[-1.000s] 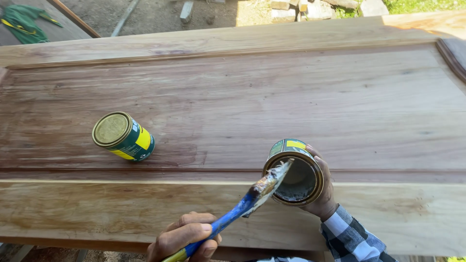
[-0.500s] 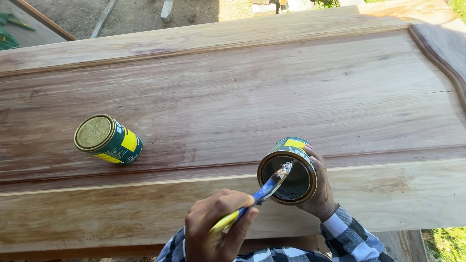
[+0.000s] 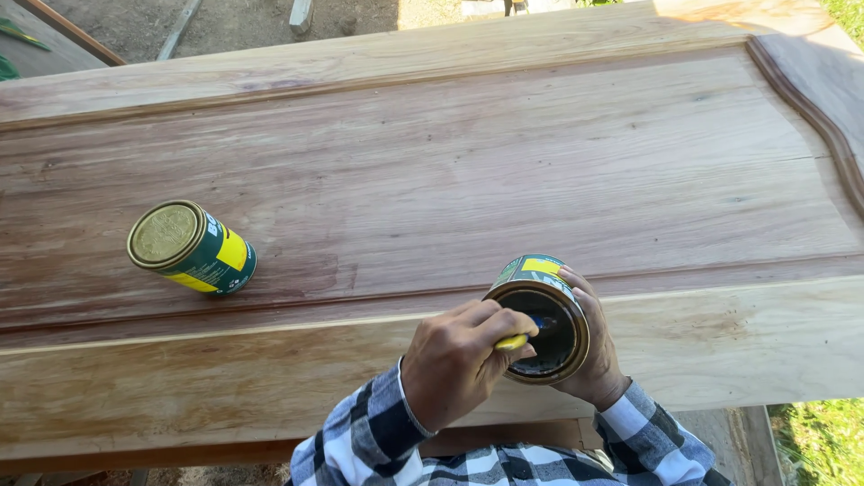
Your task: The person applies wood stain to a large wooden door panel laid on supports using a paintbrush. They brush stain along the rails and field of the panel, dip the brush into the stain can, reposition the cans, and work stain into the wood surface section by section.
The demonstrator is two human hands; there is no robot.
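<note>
Open can: We see an open green-and-yellow can point(image 3: 538, 317) tilted toward us, its dark inside showing, held just above the near pale edge of the wooden panel point(image 3: 468, 180).
Brush: We see only a short yellow and blue piece of the brush handle point(image 3: 515, 341) at the can's mouth; the bristle end sits down inside the can and we cannot make it out.
Right hand: Our right hand point(image 3: 594, 355) wraps the far side of the open can, fingers curled round its wall and closed on it.
Left hand: Our left hand point(image 3: 461, 360) sits just beside the can's mouth on its left, fingers pinched narrow round the brush handle.
Sleeves: Both wrists wear a blue, white and black checked shirt point(image 3: 360, 445), below the can at the picture's bottom edge.
Closed can: A second can point(image 3: 191, 248) of the same colours lies on its side on the panel, well apart to the left of the open can, its gold lid facing us.
Wooden panel: The broad panel reaches away beyond the open can, reddish in its sunken middle, paler along the near rail, with a curved moulding at its far right.
Ground: Bare earth lies beyond the panel's far edge; grass point(image 3: 819, 441) shows to the right of the open can, below the panel.
</note>
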